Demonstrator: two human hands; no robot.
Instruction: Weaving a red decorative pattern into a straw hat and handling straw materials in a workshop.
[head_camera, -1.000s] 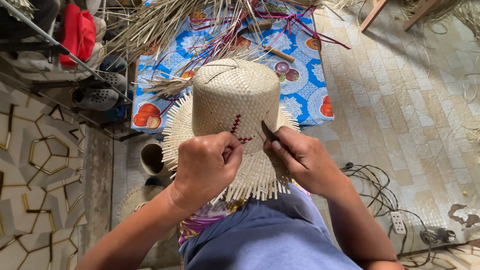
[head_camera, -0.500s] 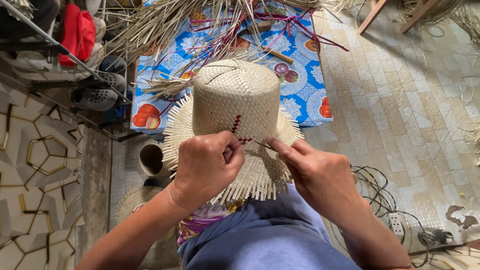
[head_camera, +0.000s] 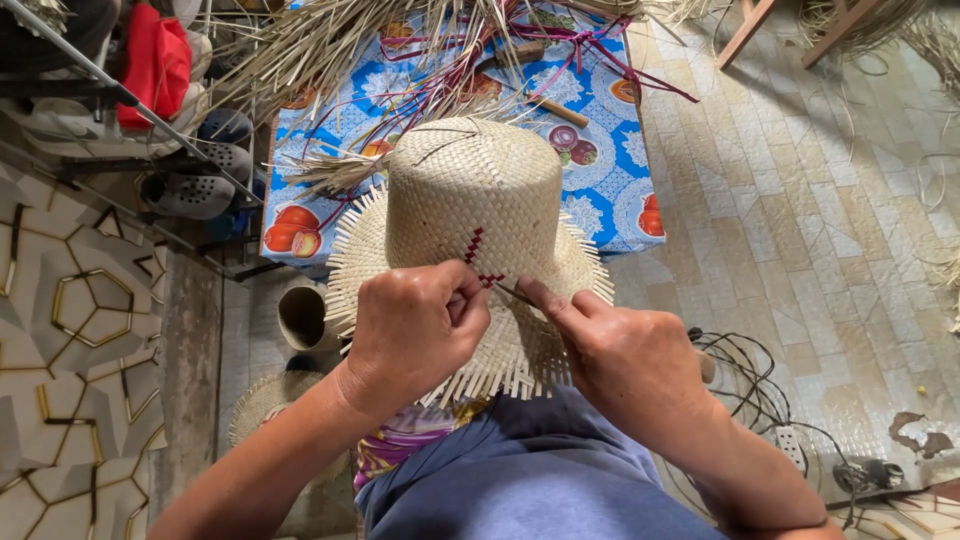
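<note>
Right hand (head_camera: 625, 355) slid lower, fingertips at the woven hat (head_camera: 470, 215) brim edge

Bare forearms, no sleeves; blue-grey trousers (head_camera: 530, 480); patterned purple-and-yellow cloth (head_camera: 405, 440) at waist

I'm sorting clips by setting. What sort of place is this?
Probably a home craft workspace on a tiled floor: loose straw strips lie on a patterned blue cloth, a half-woven straw hat rests on the person's lap, and sandals sit by a rack.
</note>
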